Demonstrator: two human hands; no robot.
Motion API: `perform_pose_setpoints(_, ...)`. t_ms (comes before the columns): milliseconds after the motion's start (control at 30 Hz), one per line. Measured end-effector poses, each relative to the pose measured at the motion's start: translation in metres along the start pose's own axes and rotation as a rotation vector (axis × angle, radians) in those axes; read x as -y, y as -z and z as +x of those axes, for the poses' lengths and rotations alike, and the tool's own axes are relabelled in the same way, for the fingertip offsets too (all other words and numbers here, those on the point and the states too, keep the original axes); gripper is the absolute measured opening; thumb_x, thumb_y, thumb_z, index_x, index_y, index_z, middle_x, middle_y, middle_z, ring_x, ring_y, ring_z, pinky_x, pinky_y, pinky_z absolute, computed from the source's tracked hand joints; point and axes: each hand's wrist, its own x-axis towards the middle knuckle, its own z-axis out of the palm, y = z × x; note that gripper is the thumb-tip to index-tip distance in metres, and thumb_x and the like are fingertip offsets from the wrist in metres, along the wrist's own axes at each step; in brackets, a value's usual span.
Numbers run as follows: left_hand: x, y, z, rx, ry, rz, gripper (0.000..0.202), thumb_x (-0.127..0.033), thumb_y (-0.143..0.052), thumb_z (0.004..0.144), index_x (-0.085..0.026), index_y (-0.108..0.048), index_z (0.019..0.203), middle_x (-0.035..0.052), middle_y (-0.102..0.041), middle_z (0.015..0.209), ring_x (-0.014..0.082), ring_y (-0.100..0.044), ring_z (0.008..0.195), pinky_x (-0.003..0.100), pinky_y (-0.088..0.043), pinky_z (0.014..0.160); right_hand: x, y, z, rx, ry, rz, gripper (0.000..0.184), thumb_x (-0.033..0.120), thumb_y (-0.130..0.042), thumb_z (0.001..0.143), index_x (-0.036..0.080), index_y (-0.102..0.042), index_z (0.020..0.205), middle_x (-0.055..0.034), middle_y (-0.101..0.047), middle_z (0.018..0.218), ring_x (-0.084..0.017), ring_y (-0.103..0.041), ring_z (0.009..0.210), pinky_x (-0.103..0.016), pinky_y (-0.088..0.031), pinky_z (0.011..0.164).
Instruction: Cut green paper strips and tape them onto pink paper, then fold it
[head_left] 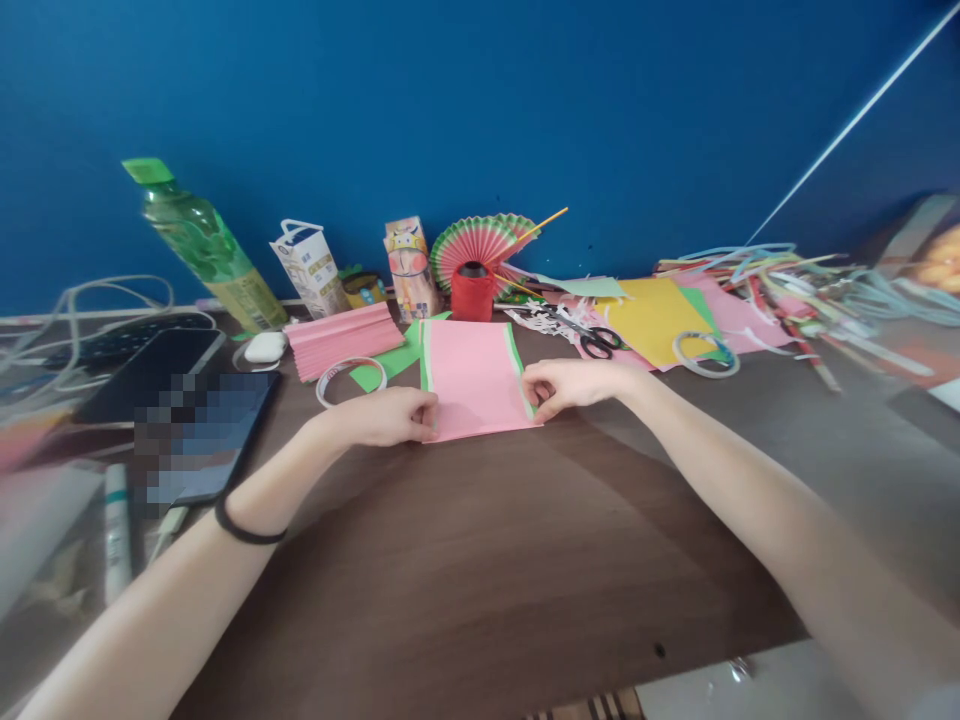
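A sheet of pink paper (476, 375) with green and white strips along its two side edges lies on the table in front of me. At its near left corner, my left hand (396, 416) has its fingers closed on the edge. My right hand (564, 386) pinches the right edge close to the near right corner. Parts of both side strips are hidden behind my fingers. Left of the sheet are a pleated pink paper (345, 340), a green paper piece (409, 352) and a roll of tape (351, 378). Just behind it stands a red spool (472, 293).
A pink and green paper fan (472, 250), small cartons and a green bottle (202, 245) stand along the blue wall. Scissors (600, 342), yellow paper (652, 320) and another tape roll (705, 355) lie right. Phones and a marker (117, 530) are left.
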Motion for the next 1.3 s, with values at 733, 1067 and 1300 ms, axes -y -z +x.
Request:
perform_pose_setpoints(733,-0.028,-0.019,0.001,-0.031,-0.148,0.128,0.053,-0.004,-0.038,0.062,-0.028,-0.052,0.107,0.0027,-0.042,0.1,0.0224,-0.039,0.104,0.045,-0.025,0.096,0.002,0.003,0.002,0.04,-0.004,0.005,0.027,0.04,-0.065,0.065,0.017,-0.051,0.071,0.0017,-0.045,0.07,-0.011,-0.039,0.064,-0.023,-0.029,0.055)
perform_pose_setpoints(1067,-0.026,-0.015,0.0,-0.119,-0.101,0.223,0.024,-0.01,-0.042,0.063,-0.019,-0.056,0.081,0.0046,-0.05,0.088,0.0225,-0.046,0.092,0.038,-0.033,0.084,0.001,0.003,0.001,0.036,0.003,0.002,0.028,0.041,-0.065,0.065,0.018,-0.051,0.071,0.0015,-0.045,0.07,-0.012,-0.041,0.064,-0.023,-0.03,0.056)
perform_pose_setpoints(1300,-0.024,-0.011,-0.007,-0.178,-0.098,0.273,0.007,-0.019,-0.046,0.068,-0.018,-0.053,0.068,0.0041,-0.055,0.078,0.0184,-0.05,0.074,0.03,-0.035,0.065,0.008,0.004,-0.004,0.025,0.019,-0.031,0.02,0.034,-0.062,0.069,0.018,-0.051,0.071,-0.0018,-0.051,0.075,-0.017,-0.047,0.078,-0.025,-0.034,0.062)
